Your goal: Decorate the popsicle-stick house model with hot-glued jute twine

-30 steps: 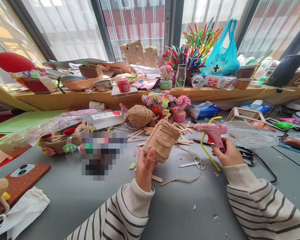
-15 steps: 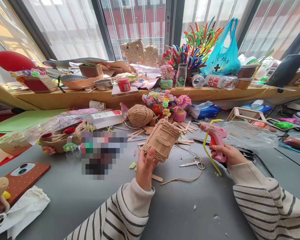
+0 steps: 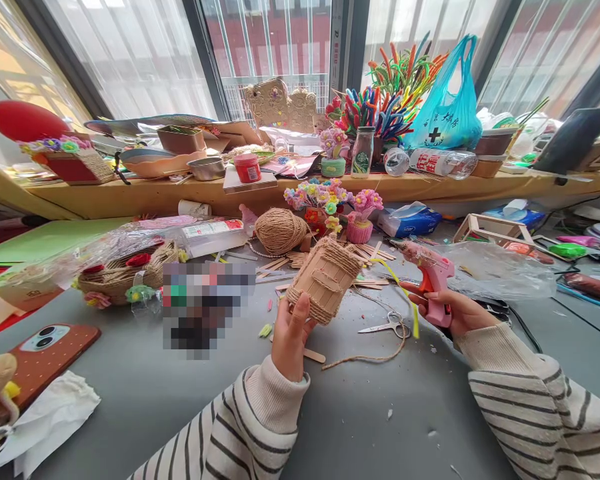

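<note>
Tilted in my left hand is a small box of craft sticks, bound with twine along its top and bottom edges. My left thumb presses on its lower front. My right hand is wrapped around the handle of a pink glue gun, whose nozzle points left. A yellow pipe cleaner hangs bent by the right fingers, to the left of the gun. Between the hands, small scissors lie on the table beside a loose length of twine.
A twine ball and scattered craft sticks lie behind the box. Crocheted flower pots stand further back. To the left are a twine basket and a phone. A clear plastic bag lies right of the glue gun.
The yellow pipe cleaner has swung left and lower, away from the glue gun's nozzle. My right fingers have shifted slightly on the gun. My left hand and the box have stayed still.
</note>
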Tool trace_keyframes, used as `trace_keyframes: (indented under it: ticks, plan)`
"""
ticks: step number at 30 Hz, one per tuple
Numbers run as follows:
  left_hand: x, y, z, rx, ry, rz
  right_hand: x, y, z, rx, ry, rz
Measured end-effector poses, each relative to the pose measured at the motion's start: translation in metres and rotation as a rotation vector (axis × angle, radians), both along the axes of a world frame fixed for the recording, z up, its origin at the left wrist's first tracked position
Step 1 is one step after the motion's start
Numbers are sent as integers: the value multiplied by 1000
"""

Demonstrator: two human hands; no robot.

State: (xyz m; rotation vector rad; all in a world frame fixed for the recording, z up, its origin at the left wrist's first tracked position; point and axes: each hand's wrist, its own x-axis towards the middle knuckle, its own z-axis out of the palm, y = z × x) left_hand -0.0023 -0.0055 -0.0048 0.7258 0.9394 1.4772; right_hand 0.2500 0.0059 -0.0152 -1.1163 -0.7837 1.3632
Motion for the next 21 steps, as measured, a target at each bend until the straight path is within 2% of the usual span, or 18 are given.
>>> trace_keyframes:
  ticks: [3,7,13,18,21]
  plan:
    - [1,0,0,-2,5,1,3,5,3,-12,-27,-35]
    - [2,1,-3,25,32,21,-1,5,8,57,-65,-106]
    - [-4,-4,-6,178,272,-37,-14,-11,20,142,-191,-290]
    - [-3,-8,-2,202,437,-21,-23,-24,30,218,-375,-443]
    - [-2,-8,-3,182,468,-10,-29,-31,31,290,-643,-556]
